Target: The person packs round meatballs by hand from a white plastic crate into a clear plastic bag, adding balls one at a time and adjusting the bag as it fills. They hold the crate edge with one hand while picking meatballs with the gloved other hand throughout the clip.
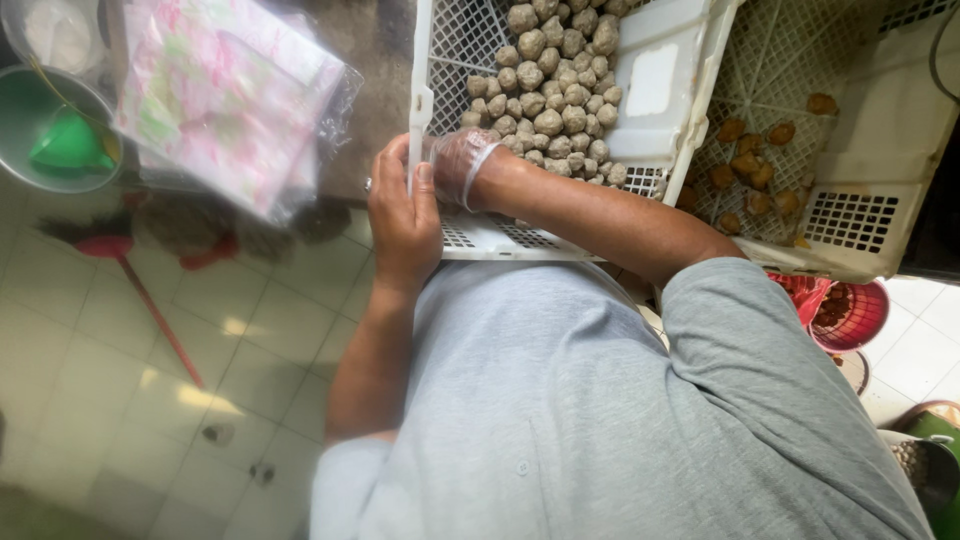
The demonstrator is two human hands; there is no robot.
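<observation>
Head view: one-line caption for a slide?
Gloved right hand among grey meatballs in a white crate; bare left hand at its rim.

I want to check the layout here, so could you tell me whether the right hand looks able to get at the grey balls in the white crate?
Probably yes: the gloved right hand already lies against the grey balls inside the open white crate.
</observation>
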